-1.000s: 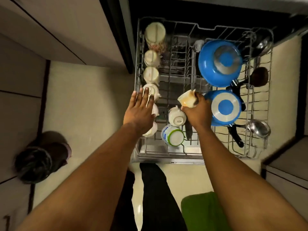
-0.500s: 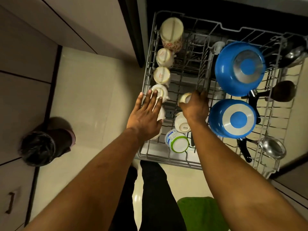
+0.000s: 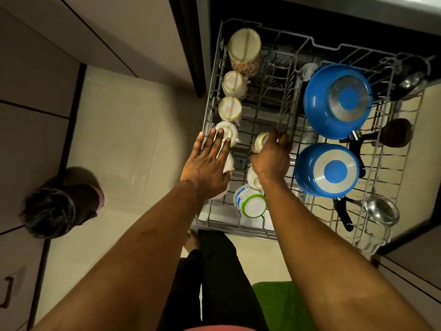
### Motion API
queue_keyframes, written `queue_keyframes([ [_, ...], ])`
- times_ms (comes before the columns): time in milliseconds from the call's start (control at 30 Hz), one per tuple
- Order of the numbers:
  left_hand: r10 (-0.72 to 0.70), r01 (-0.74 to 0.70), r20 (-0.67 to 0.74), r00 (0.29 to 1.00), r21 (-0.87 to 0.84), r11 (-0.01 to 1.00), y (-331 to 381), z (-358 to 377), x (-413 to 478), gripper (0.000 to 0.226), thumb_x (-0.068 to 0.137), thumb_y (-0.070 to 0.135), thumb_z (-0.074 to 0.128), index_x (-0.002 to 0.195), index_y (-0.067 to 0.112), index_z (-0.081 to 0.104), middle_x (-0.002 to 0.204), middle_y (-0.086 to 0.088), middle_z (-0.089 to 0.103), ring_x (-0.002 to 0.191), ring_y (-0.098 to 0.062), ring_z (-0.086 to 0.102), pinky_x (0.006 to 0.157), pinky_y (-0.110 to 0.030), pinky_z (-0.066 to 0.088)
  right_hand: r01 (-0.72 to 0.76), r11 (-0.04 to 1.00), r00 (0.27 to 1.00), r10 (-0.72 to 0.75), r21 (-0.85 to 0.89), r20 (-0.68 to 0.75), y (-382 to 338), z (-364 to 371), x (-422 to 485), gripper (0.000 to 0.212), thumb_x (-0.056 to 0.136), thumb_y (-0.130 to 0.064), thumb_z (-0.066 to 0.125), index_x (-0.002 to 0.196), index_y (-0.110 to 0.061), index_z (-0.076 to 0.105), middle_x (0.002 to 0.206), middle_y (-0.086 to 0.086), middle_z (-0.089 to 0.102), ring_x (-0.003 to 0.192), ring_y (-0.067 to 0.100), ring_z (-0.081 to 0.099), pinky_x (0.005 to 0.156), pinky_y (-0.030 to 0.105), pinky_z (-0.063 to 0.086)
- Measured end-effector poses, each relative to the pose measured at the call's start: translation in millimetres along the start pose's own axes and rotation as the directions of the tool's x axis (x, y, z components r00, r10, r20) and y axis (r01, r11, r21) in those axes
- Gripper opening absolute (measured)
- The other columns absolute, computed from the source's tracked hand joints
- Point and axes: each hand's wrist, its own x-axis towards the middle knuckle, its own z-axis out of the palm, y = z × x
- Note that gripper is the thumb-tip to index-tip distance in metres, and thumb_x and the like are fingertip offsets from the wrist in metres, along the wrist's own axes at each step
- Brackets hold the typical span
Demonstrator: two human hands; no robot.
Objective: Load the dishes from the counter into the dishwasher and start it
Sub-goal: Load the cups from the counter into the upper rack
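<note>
The dishwasher's wire rack is pulled out below me. My right hand grips a small cream cup upside down in the rack's middle row. My left hand hovers flat, fingers straight, over the left column of upturned white cups. Further back in that column stand two more cups and a tall floral mug. A green-rimmed mug and a white cup lie near the front.
Two blue pans fill the rack's right half, with steel ladles and a dark spoon beside them. A dark bin stands on the floor at left. Cabinets flank the floor; a green mat lies below.
My right hand has lowered the cream cup, turning it upside down into the rack's middle row. My left hand stays spread over the left cups.
</note>
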Motion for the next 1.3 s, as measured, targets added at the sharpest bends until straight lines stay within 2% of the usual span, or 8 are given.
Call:
queue_keyframes([
  [67,0.007,-0.007,0.014,1.0,-0.004,1.0,-2,-2,-1,0.08,0.102,0.053,0.024,0.155,0.009,-0.016,0.161,-0.016,-0.023,0.148,-0.032,-0.026,0.118,-0.049,-0.02,0.01,1.0,1.0,-0.01,-0.013,-0.001,-5,-5,-10,0.076,0.077,-0.024,0.073,0.143,-0.01,0.037,0.147,0.018,0.033,0.137,0.043,0.029,0.102,0.053,0.043],
  [233,0.017,-0.016,0.005,1.0,-0.064,0.998,-3,-15,-6,0.079,0.103,0.05,0.028,0.155,0.009,-0.016,0.161,-0.016,-0.023,0.148,-0.032,-0.026,0.12,-0.045,-0.015,0.103,0.995,0.995,-0.103,-0.012,-0.009,-18,-23,-37,0.07,0.085,-0.025,0.065,0.146,-0.009,0.035,0.154,0.013,0.03,0.143,0.036,0.023,0.118,0.048,0.023],
  [467,-0.028,0.025,-0.022,0.999,-0.099,0.995,-14,-36,-34,0.075,0.105,0.044,0.029,0.155,0.012,-0.017,0.162,-0.013,-0.025,0.149,-0.031,-0.024,0.121,-0.043,-0.011,0.197,0.98,0.98,-0.197,0.012,0.005,-30,-47,-75,0.072,0.09,-0.025,0.059,0.151,-0.01,0.024,0.159,0.011,0.021,0.149,0.031,0.011,0.118,0.049,0.022],
  [667,-0.042,0.035,-0.046,0.998,-0.141,0.989,-45,-53,-71,0.074,0.105,0.045,0.028,0.155,0.012,-0.017,0.161,-0.012,-0.027,0.148,-0.031,-0.026,0.119,-0.044,-0.013,0.3,0.954,0.954,-0.3,-0.016,-0.026,-61,-63,-111,0.065,0.093,-0.026,0.054,0.15,-0.008,0.028,0.159,0.012,0.024,0.148,0.03,0.014,0.119,0.045,0.02],
  [867,-0.045,0.028,-0.103,0.994,-0.162,0.986,-109,-79,-114,0.073,0.105,0.042,0.028,0.156,0.012,-0.014,0.161,-0.013,-0.027,0.148,-0.031,-0.026,0.121,-0.046,-0.012,0.362,0.931,0.93,-0.364,-0.052,-0.049,-128,-83,-146,0.061,0.099,-0.039,0.043,0.151,-0.014,0.027,0.161,0.007,0.018,0.15,0.026,0.008,0.119,0.047,0.017],
  [1000,-0.066,0.038,-0.168,0.984,-0.168,0.985,-168,-103,-140,0.072,0.105,0.042,0.027,0.157,0.01,-0.012,0.161,-0.015,-0.026,0.148,-0.033,-0.024,0.122,-0.047,-0.011,0.406,0.911,0.908,-0.411,-0.077,-0.084,-194,-101,-165,0.062,0.101,-0.042,0.036,0.154,-0.015,0.019,0.163,0.004,0.011,0.151,0.021,0.002,0.121,0.041,0.009],
  [1300,-0.231,0.162,-0.33,0.915,-0.223,0.961,-317,-169,-181,0.075,0.104,0.045,0.032,0.158,0.013,-0.01,0.162,-0.012,-0.025,0.148,-0.031,-0.024,0.12,-0.045,-0.013,0.551,0.829,0.792,-0.556,-0.095,-0.252,-364,-149,-168,0.064,0.099,-0.043,0.042,0.153,-0.015,0.024,0.162,0.004,0.016,0.151,0.021,0.004,0.121,0.039,0.01],
])
